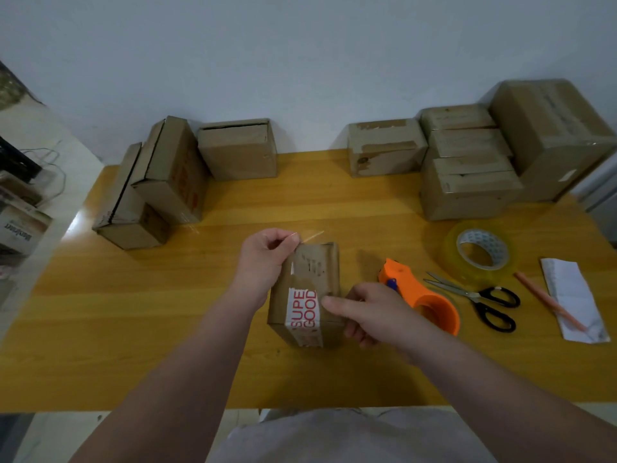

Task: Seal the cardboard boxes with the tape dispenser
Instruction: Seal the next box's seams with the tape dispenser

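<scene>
A box [310, 275] stands mid-bench [133, 312], with open wood to its left. The left hand [267, 252] pinches a tape strip [312, 236] in its fingers at the box's far edge. The right hand [367, 312] grasps the near right edge. The tape dispenser [427, 295] lies just right of the box, with scissors [477, 297] beyond.

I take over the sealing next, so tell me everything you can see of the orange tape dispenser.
The tape dispenser is bright orange plastic with a round open hoop at its near end, a narrow nose pointing away and a small blue part on its side. It lies on the table right of the small box, the right hand hiding part of it.
</scene>
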A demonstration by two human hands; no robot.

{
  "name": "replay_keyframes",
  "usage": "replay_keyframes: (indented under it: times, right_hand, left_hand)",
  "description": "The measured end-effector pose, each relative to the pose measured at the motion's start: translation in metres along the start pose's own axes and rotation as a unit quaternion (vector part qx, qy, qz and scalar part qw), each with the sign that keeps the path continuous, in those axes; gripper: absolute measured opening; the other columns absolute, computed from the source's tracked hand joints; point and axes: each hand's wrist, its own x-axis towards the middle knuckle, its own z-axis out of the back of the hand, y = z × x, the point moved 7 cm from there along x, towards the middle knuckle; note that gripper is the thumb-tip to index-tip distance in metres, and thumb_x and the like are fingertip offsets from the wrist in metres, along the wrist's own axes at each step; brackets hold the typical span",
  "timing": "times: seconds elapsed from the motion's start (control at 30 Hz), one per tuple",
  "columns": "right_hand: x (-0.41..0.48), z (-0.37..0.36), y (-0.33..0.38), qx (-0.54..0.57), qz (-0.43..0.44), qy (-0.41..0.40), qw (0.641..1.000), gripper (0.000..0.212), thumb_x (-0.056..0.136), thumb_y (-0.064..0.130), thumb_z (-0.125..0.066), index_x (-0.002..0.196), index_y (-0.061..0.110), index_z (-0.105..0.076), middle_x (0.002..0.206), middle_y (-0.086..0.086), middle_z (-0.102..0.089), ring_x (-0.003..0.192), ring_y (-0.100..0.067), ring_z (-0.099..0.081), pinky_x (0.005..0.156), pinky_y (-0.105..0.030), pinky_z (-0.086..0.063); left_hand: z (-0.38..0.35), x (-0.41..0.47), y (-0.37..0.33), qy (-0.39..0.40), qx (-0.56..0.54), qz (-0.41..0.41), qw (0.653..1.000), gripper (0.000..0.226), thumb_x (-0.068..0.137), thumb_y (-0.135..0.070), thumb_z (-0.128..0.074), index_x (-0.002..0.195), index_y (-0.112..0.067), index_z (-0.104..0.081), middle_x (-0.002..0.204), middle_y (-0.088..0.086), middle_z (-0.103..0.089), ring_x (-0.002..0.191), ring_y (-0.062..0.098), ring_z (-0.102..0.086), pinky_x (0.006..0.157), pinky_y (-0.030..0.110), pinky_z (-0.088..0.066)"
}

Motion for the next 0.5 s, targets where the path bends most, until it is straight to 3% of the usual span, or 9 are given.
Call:
replay_keyframes:
  times: [0.07,0.13,0.2,0.27,0.37,0.43,0.5]
  right_hand:
    - [0.000,0.000,0.001,0.007,0.004,0.013,1.000,0.029,0.086,0.045,-0.066,0.085,0.017,-0.059,0.069,-0.001,-0.064,0.057,-0.009,-0.057,0.048,-0.018,-0.044]
    - [0.001,0.001,0.002,0.003,0.001,0.023,1.000,0.030,0.085,0.047,-0.067,0.086,0.017,-0.060,0.071,0.000,-0.064,0.059,-0.009,-0.057,0.050,-0.019,-0.045]
    - [0.001,0.002,0.004,0.001,0.000,0.028,1.000,0.030,0.085,0.047,-0.066,0.085,0.018,-0.060,0.072,0.000,-0.065,0.059,-0.009,-0.057,0.050,-0.019,-0.045]
    - [0.001,0.001,0.004,0.006,0.002,0.035,0.999,0.031,0.085,0.048,-0.066,0.085,0.018,-0.060,0.075,-0.002,-0.065,0.060,-0.010,-0.057,0.051,-0.019,-0.046]
    - [0.001,0.003,0.004,-0.012,-0.001,0.035,0.999,0.037,0.089,0.052,-0.059,0.088,0.015,-0.062,0.076,-0.001,-0.066,0.062,-0.011,-0.058,0.052,-0.020,-0.045]
    - [0.008,0.015,0.004,0.018,0.012,-0.019,1.000,0.037,0.093,0.046,-0.056,0.088,0.010,-0.064,0.070,-0.002,-0.061,0.060,-0.013,-0.055,0.053,-0.024,-0.045]
    - [0.017,0.033,0.006,0.054,0.042,-0.092,0.993,0.025,0.094,0.035,-0.058,0.092,0.011,-0.065,0.074,-0.001,-0.060,0.065,-0.015,-0.055,0.060,-0.030,-0.048]
  left_hand:
    - [0.000,-0.002,-0.012,-0.026,0.135,-0.068,0.988,0.009,0.091,-0.020,-0.064,0.099,-0.016,-0.067,0.095,-0.001,-0.067,0.091,0.014,-0.061,0.077,0.026,-0.048]
    - [0.006,-0.010,-0.027,-0.106,0.302,-0.162,0.933,0.028,0.088,-0.025,-0.067,0.114,-0.015,-0.064,0.107,-0.002,-0.064,0.102,0.015,-0.056,0.082,0.023,-0.040]
    - [0.005,-0.026,-0.044,-0.159,0.390,-0.261,0.868,0.024,0.083,-0.025,-0.069,0.103,-0.012,-0.065,0.098,0.003,-0.062,0.094,0.024,-0.055,0.074,0.031,-0.044]
    - [-0.005,-0.040,-0.048,-0.146,0.432,-0.341,0.822,0.015,0.082,-0.026,-0.063,0.084,-0.011,-0.065,0.082,0.005,-0.058,0.077,0.025,-0.054,0.058,0.032,-0.044]
    - [-0.020,-0.048,-0.034,-0.043,0.468,-0.344,0.813,0.030,0.089,-0.036,-0.050,0.082,-0.015,-0.070,0.082,0.001,-0.063,0.073,0.021,-0.059,0.058,0.031,-0.050]
    - [-0.022,-0.053,-0.027,0.005,0.471,-0.328,0.819,0.040,0.090,-0.042,-0.045,0.095,-0.015,-0.073,0.096,0.001,-0.067,0.084,0.022,-0.062,0.070,0.034,-0.055]
    - [-0.022,-0.056,-0.025,0.037,0.461,-0.330,0.823,0.042,0.091,-0.041,-0.043,0.105,-0.014,-0.072,0.105,0.001,-0.067,0.091,0.024,-0.063,0.077,0.036,-0.055]
